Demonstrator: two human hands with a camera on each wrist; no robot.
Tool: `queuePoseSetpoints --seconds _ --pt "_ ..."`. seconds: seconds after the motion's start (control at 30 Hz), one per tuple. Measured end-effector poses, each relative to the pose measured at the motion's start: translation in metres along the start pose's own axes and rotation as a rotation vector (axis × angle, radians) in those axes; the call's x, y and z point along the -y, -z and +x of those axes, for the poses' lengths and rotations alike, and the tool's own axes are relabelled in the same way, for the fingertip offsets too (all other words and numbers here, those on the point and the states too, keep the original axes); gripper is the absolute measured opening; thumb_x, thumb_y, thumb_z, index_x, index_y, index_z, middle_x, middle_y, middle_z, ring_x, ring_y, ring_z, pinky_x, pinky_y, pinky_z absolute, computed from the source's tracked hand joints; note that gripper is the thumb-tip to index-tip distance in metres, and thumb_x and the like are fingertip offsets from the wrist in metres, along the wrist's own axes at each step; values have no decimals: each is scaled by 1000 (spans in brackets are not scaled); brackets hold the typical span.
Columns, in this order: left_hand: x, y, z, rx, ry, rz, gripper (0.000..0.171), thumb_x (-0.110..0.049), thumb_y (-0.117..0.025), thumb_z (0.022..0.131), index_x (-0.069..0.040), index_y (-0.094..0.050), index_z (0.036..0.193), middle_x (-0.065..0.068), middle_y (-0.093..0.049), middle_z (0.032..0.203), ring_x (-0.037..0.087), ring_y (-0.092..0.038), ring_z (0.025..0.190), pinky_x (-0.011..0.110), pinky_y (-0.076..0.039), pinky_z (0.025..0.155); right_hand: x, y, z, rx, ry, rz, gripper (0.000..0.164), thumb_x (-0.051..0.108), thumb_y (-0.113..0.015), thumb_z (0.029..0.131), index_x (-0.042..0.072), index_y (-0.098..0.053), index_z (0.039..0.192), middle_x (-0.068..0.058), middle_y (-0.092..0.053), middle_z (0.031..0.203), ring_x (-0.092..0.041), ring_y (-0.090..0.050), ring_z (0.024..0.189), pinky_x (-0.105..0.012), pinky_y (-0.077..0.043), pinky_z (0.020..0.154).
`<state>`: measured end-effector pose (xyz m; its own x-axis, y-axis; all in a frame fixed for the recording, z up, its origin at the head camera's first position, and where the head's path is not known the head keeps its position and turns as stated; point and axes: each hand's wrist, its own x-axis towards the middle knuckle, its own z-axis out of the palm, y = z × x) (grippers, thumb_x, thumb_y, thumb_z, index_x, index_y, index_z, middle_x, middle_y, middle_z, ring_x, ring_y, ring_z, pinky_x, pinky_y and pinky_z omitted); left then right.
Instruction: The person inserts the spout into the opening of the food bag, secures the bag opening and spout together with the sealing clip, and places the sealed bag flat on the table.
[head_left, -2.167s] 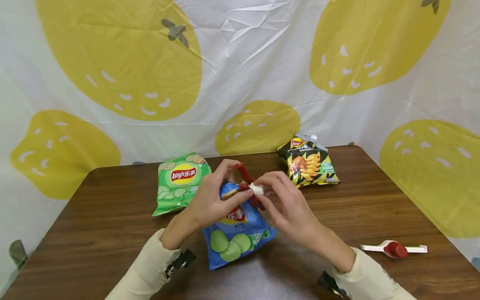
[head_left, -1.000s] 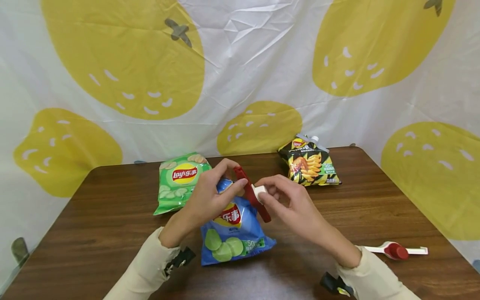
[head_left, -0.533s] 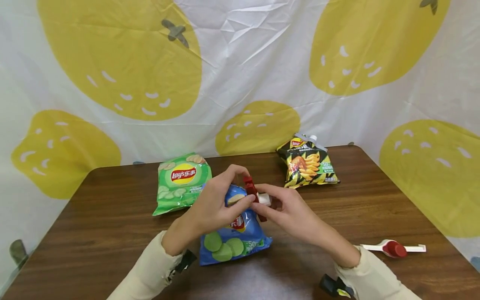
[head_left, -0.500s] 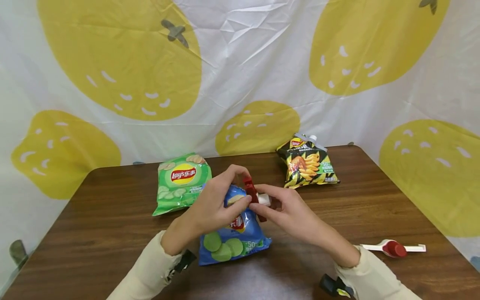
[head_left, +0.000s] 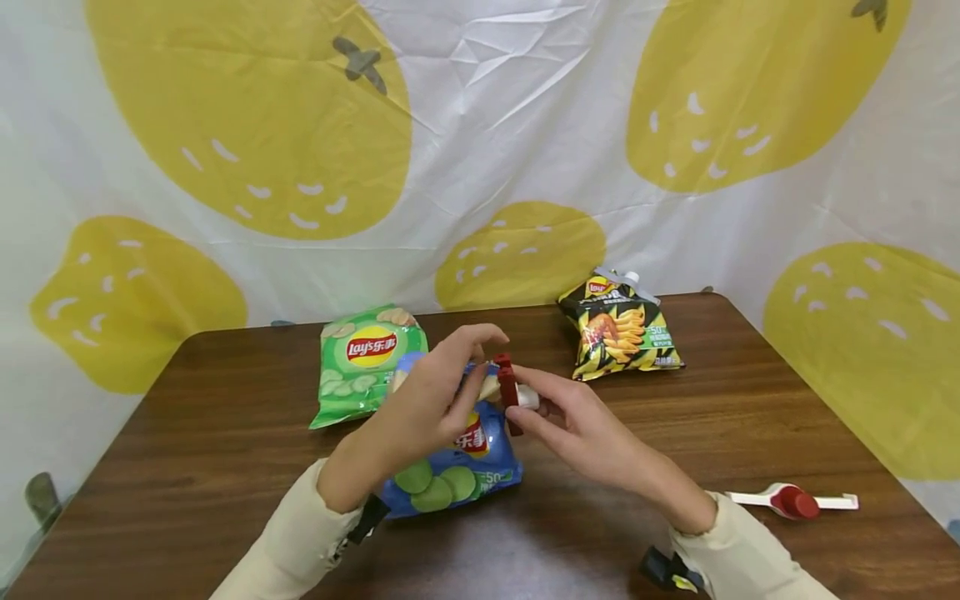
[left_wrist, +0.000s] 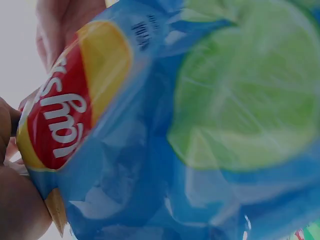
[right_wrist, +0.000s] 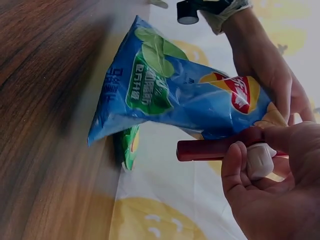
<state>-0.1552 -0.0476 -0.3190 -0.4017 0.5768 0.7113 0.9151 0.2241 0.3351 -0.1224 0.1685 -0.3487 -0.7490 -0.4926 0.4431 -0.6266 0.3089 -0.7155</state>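
Blue and shiny, the chip bag (head_left: 463,468) is held over the middle of the table (head_left: 225,483). Its top is gripped by the left hand (head_left: 420,404), with finger and thumb bent round it; some of the fingertips are hidden. A red clip (head_left: 507,390) is pinched by the right hand (head_left: 583,427), between the thumb and the bent fingers. Its white knob (right_wrist: 259,162) is tucked in among those fingers. The clip is held right at the bag's top edge; whether the bag is caught inside it cannot be told.

The flat brown table is marked with dark lines like wood, and some light is bounced back near its front. Behind it, a white cloth (head_left: 480,125) is hung, with big yellow fruits printed on it. At the back left, a green chip bag (head_left: 367,348) is partly hidden by the left hand and the blue bag. At the back right, a black chip bag (head_left: 618,332) is topped by a grey clip (head_left: 613,277). Near the right side, a white and red clip (head_left: 791,501) is laid flat.

The bags are made of thin, crinkly stuff and are puffed like pillows. Green round slices are printed on the blue one. The red clip is shaped like a long bar. Some creases are seen in the cloth.
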Motion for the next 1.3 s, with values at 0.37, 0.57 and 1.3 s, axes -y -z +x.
queuePoseSetpoints --seconds 0.37,0.57,1.3 --pt "3 -15 -4 -132 -185 352 39 4 -56 94 -2 -47 131 8 -53 90 21 -47 76 30 -38 66 -1 0 0 66 -32 -38 52 14 -55 103 14 -38 152 -3 -50 145 -18 -53 126 -36 -48 100" --pt "8 -20 -7 -166 -239 494 40 4 -49 92 0 -47 132 10 -52 91 23 -49 76 32 -44 68 -4 -5 -1 33 -67 -100 58 17 -52 104 10 -29 157 -6 -38 156 -20 -39 140 -42 -34 113" --pt "-13 -3 1 -14 78 259 37 -11 -63 95 -2 -53 130 7 -64 113 20 -60 105 42 -41 96 -11 -6 2 -110 -75 43 35 4 -61 98 3 -59 132 -12 -69 109 -16 -66 90 -29 -56 75"
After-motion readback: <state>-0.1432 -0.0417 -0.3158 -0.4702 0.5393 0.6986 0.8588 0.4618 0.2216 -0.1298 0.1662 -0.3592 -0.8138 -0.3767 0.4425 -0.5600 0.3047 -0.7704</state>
